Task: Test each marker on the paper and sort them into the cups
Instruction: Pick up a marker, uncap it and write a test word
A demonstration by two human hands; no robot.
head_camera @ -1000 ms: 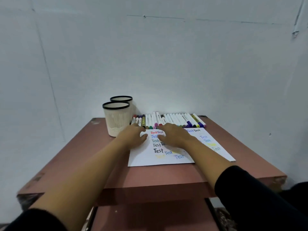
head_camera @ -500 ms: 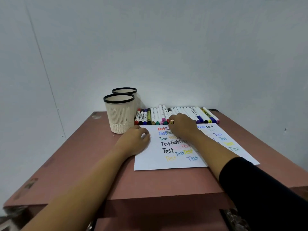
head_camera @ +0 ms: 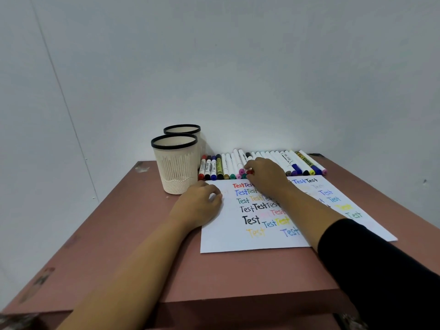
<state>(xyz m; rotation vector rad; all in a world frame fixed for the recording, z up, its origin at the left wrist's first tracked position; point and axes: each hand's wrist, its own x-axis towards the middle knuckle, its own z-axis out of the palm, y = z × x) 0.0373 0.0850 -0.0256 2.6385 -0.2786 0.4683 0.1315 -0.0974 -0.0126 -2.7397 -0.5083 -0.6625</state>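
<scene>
2 cups [head_camera: 176, 167] beside the marker row [head_camera: 295, 163], nothing sticking out: sorting judged not begun, though paper [head_camera: 228, 239] already crowded with "Test" words; left hand [head_camera: 198, 208] relaxed, resting on paper; right hand [head_camera: 266, 177] pinching red-capped marker [head_camera: 249, 172] within the row.

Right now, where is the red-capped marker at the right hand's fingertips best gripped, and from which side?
Grip the red-capped marker at its cap end, coming from the paper side. It lies flat in a tight row, neighbours against both flanks, so only that end and the top are free; the right hand pinches there.
</scene>
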